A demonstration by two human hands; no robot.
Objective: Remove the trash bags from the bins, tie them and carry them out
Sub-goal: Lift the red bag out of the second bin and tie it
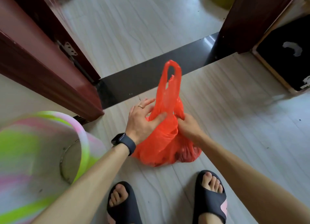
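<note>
A red plastic trash bag [165, 144] sits on the pale wood-look floor in front of my feet, bulging with dark contents. One long handle loop [172, 82] stands up above it. My left hand [144, 119], with a ring and a black watch on the wrist, presses its thumb on the base of that loop while its fingers are spread. My right hand [188, 125] is closed on the bag's other handle at the neck. A green, pink and white bin [50, 150] stands at the left, with no liner visible inside.
A dark red door [42, 59] and its frame stand at the left, another frame post [251, 19] at the right, with a black threshold strip [151, 72] between them. A black box [288, 55] sits at the right. My feet in black slippers [211, 198] are below the bag.
</note>
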